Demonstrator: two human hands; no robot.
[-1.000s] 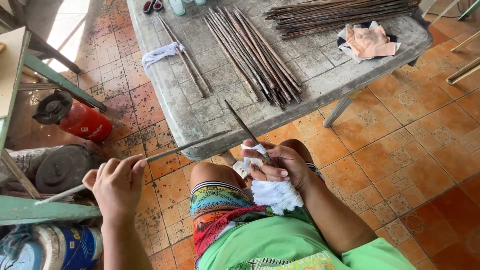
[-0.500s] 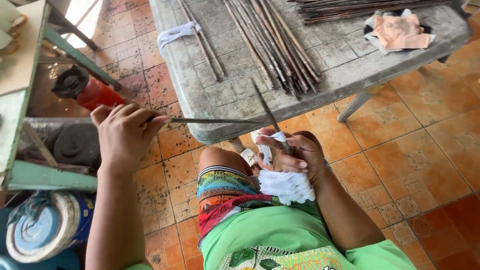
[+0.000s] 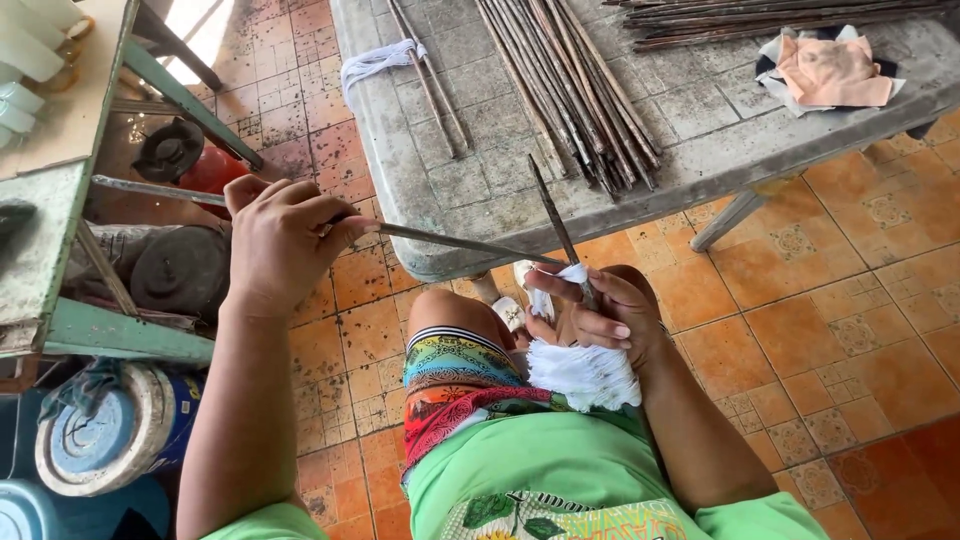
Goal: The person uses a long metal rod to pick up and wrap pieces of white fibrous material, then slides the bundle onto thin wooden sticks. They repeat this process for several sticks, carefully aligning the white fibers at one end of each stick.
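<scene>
**Grey table, rods, both hands busy**

Grey slab table (image 3: 700,150) fills upper centre and right of frame, surface scored in squares. Orange tile floor (image 3: 850,330) below and right of it. Green-framed bench (image 3: 60,250) at left edge, with a dark round pot (image 3: 180,270) and a red canister (image 3: 215,165) beside it. Blue-and-white bucket (image 3: 110,440) lower left.

On the table: bundle of dark rods (image 3: 570,80) at top centre, fanned toward the near edge. Second pile (image 3: 780,15) along the top right. Two loose rods (image 3: 435,85) lie left of the bundle, white string (image 3: 375,62) looped around their far end. Pink and white rags (image 3: 830,70) upper right.

Person seated at bottom centre, green shirt, striped shorts (image 3: 460,385) over the knee.

Left hand (image 3: 280,245), mid left, is closed around a long thin rod (image 3: 460,243) that runs right toward the other hand. Right hand (image 3: 600,315), centre frame, is clamped on a tuft of white string (image 3: 580,375) and pinches a short dark rod (image 3: 555,225) angled up over the table edge. Hands are apart, linked by the long rod. Rod tips meet at the right hand's fingers; exact contact can't be told.
</scene>
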